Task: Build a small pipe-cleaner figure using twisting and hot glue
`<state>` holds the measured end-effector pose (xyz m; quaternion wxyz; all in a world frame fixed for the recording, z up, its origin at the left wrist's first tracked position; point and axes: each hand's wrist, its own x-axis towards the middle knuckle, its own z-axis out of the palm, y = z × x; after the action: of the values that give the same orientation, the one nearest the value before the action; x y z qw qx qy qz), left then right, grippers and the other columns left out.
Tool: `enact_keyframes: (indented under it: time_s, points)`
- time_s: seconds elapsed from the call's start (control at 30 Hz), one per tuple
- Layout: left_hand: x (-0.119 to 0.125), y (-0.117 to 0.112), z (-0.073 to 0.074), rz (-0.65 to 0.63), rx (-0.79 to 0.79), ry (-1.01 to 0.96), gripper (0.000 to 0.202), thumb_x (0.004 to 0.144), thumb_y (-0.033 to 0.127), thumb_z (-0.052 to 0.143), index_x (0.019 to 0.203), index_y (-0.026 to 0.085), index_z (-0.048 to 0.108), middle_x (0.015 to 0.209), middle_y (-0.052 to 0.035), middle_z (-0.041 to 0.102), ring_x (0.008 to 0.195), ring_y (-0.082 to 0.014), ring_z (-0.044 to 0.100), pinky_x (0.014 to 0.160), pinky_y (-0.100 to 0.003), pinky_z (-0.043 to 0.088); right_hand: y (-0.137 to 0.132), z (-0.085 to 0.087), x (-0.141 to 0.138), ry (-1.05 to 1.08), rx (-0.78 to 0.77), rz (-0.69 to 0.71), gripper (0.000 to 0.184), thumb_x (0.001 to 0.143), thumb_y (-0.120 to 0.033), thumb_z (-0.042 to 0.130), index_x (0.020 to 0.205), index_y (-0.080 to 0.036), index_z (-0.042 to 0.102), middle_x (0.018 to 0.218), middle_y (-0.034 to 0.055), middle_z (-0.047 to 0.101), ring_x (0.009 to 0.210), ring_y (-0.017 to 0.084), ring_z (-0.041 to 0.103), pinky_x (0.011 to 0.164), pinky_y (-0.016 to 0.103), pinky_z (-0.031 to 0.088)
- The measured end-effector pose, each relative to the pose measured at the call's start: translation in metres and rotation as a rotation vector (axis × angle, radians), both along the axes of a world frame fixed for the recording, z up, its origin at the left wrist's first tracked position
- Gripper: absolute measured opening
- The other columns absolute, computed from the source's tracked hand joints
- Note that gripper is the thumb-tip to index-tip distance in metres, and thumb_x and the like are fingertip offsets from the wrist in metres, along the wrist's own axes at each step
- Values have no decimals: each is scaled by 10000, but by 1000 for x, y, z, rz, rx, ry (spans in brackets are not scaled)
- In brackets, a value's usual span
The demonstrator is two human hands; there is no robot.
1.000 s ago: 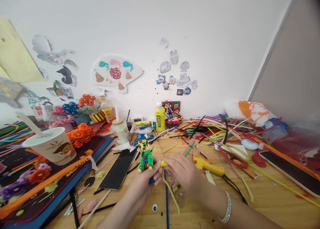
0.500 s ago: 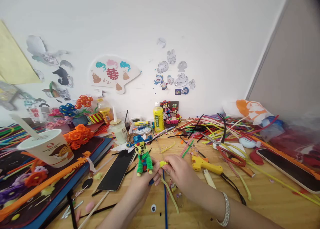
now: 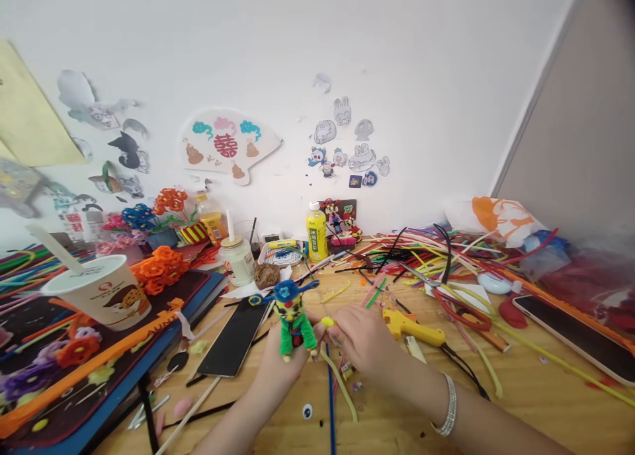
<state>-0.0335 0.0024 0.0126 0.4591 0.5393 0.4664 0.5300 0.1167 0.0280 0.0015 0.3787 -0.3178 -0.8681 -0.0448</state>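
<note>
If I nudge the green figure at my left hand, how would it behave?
The figure would probably feel light and grippy, as its surface looks fuzzy. The thin blue strips jutting from its hat would likely bend if pushed. Set down, it might tip, given its large head.

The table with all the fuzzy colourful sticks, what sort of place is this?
Probably a craft workspace: it has a pile of colourful pipe cleaners, a yellow glue gun and a small fuzzy figure held in the left hand.
</note>
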Motion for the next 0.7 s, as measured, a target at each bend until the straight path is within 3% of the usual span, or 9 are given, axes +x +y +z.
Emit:
enact_keyframes:
  time_s: [0.17,0.37,0.5,0.7]
  points:
    - [6,0,-7,-20,-40,-93,204,666,297,673,599,170,527,417,44,498,389,-83,440,377,-185,326,3,-7,2,-95,241,-79,399,936,-292,251,633,-169,480,583,32,514,557,159,434,500,277,253]
    - [12,-2,-11,-27,-146,-365,259,655,365,678,661,176,502,461,61,507,385,-58,398,393,-180,351,6,-10,1,-171,261,13,386,934,-265,222,708,-144,511,651,56,535,601,171,442,538,275,306]
    - [12,-1,-9,-46,-175,-363,243,654,348,675,656,168,512,512,38,543,391,-57,394,380,-179,339,7,-7,2,-203,267,-12,338,910,-209,256,697,-150,512,643,54,530,599,176,437,528,282,293]
    - [13,-2,-9,-28,-88,-206,239,710,334,610,579,156,520,465,29,516,375,-71,416,394,-198,345,2,-6,2,-128,246,-70,300,867,-142,296,633,-165,484,592,38,498,571,163,416,511,276,264]
